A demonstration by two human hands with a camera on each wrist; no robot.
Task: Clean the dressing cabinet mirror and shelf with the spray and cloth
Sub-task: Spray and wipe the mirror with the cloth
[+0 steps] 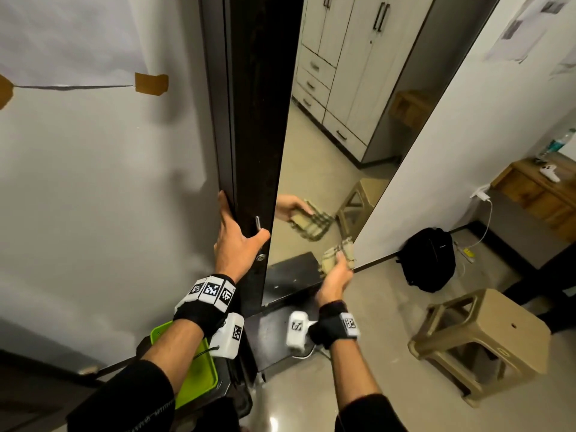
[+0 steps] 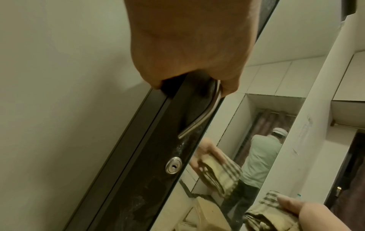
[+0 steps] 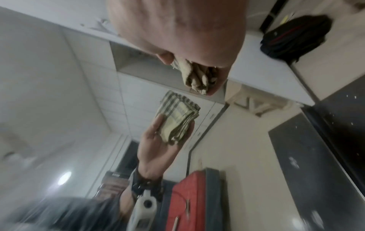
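Head view: left hand grasps the door edge, right hand at 5 o'clock clenches the cloth; swinging door may pinch fingers.

Head looks down; wrists close; all share mirror.

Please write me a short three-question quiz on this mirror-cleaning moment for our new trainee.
1. True or false: the right hand holds a folded cloth.
2. What is the left hand gripping? A) a spray bottle B) the dark door frame at its metal handle C) the stool
3. Fill in: the round keyhole sits ___ the handle on the frame.

Key: 1 true; 2 B; 3 below. The cloth is near the mirror; whether it touches the glass is unclear.
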